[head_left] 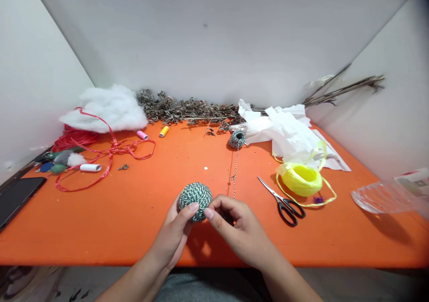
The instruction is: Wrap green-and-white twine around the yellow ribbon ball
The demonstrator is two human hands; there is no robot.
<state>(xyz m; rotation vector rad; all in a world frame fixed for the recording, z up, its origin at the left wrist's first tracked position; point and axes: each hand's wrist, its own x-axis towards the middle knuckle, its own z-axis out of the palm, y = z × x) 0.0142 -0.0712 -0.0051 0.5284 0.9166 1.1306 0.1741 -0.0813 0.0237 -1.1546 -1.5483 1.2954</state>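
A ball of green and white twine (197, 199) is held above the near part of the orange table. My left hand (177, 224) grips it from the left, thumb across its front. At its right side, my right hand (234, 221) pinches the twine with thumb and forefinger. A strand of twine (235, 170) runs from behind the right hand back to a smaller twine roll (236, 139) with a hollow middle. Right of that hand lie scissors (283, 202) with black handles, blades pointing away to the left.
On the right are a yellow ribbon roll (300, 179), crumpled white paper (284, 130) and a clear plastic bottle (382, 197). Red ribbon (110, 152), white stuffing (110, 105), thread spools (90, 167) and a phone (20, 199) lie left. Dried plants (187, 107) line the back.
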